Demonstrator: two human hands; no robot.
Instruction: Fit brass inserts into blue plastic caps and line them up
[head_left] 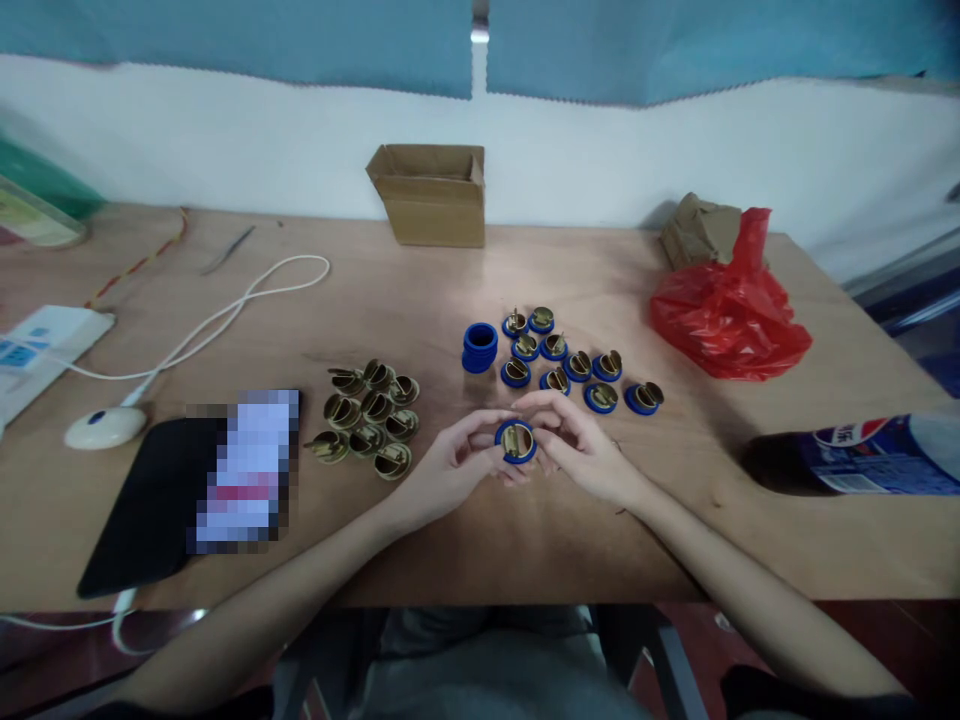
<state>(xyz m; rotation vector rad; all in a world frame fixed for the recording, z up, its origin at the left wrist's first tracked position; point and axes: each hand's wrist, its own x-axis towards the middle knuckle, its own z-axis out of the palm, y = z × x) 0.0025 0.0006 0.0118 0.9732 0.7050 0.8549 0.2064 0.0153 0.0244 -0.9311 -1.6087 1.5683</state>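
Note:
Between my two hands, above the table's near part, is a round brass-coloured metal piece with a blue ring (515, 441) around it. The fingers of my left hand (463, 455) grip its left edge. My right hand (581, 445) pinches its right edge. Beyond my hands lie several similar brass pieces in blue rings (577, 365), many with a flap tilted up. A short stack of blue rings (480, 347) stands to their left. On the left, several brass pieces without blue rings (376, 405) sit in a cluster.
A cardboard box (435, 205) stands at the wall. Rightward are a red plastic bag (731, 315), a brown paper package (697, 235) and a cola bottle (855, 455) on its side. Leftward lie a phone (251, 470), a black device (154, 500), a white mouse-like object (106, 427) and cables.

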